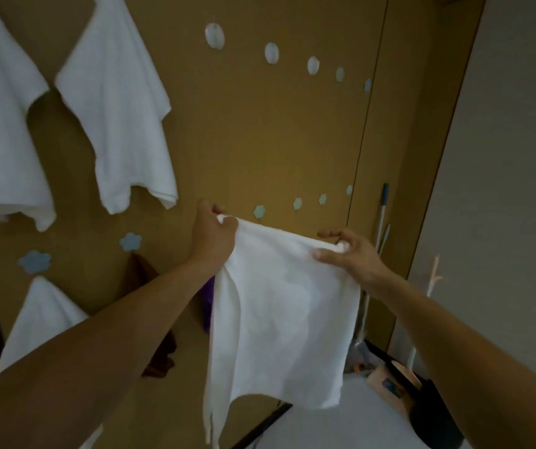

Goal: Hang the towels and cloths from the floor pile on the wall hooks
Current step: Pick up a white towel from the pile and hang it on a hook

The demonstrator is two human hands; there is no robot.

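Two-handed spreading of a thin white cloth [279,306], mid-frame.
Left hand [215,234], right hand [347,254] are pinching top corners, presumably for hooking.

White towel [279,306], tan wall [260,131], pale blue flower hooks [130,241].

We see a thin white matt woven cloth [279,306], two thicker white terry towels [121,102], and a smooth, matt tan wood-look wall panel [260,131] with glossy white plastic hooks [215,35].

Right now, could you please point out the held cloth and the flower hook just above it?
held cloth [279,306], head view, middle of its hanging face.
flower hook [259,211], head view, its centre.
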